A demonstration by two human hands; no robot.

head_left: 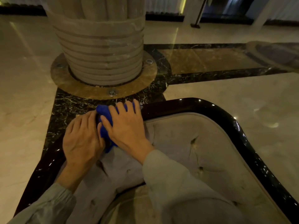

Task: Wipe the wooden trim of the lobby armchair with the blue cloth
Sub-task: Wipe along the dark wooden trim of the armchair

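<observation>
The armchair's glossy dark wooden trim (210, 105) curves around its tufted grey backrest (194, 143) and runs down both sides. A bunched blue cloth (105, 115) lies on the top left corner of the trim. My right hand (127, 126) presses flat on the cloth, fingers spread over it. My left hand (82, 139) rests beside it on the trim's left corner, its fingers touching the cloth's edge. Most of the cloth and the trim corner are hidden under the hands.
A ribbed stone column (102, 46) on a round marble base stands just behind the chair. Polished marble floor (24, 78) with dark inlay bands surrounds it. A glass tabletop edge (275, 54) shows at the right. A dark stand post (197, 21) stands far back.
</observation>
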